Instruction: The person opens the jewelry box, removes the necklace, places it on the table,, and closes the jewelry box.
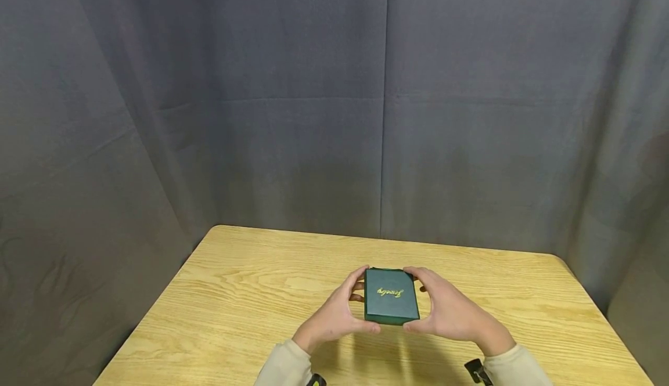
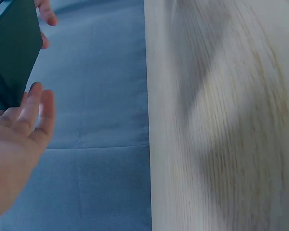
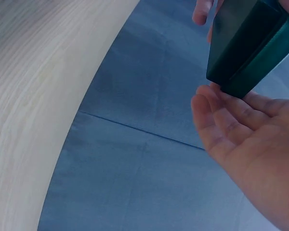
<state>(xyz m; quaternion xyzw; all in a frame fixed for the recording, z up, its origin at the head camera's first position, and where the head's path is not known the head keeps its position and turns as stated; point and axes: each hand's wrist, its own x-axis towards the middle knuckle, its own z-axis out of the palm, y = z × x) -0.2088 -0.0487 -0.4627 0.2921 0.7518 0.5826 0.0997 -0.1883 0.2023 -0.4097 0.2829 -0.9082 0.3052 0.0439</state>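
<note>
A dark green jewelry box (image 1: 391, 300), a flat square with gold "Jewelry" lettering upside down on its top, is held between both hands above the table. My left hand (image 1: 334, 316) grips its left side, thumb at the near corner and fingers toward the far corner. On the opposite side, my right hand (image 1: 452, 313) holds it the same way. The left wrist view shows the box (image 2: 14, 53) raised off the wood, with the left fingers (image 2: 31, 113) at its lower corner. From the right wrist, the box (image 3: 245, 48) appears tilted, its lower corner against the right fingers (image 3: 226, 115).
The light wooden table (image 1: 251, 293) has rounded far corners and carries a shadow below the hands. Grey curtains (image 1: 298, 113) hang behind it and along both sides. Beige sleeves (image 1: 284, 365) with dark wrist straps (image 1: 477, 370) reach in from the near edge.
</note>
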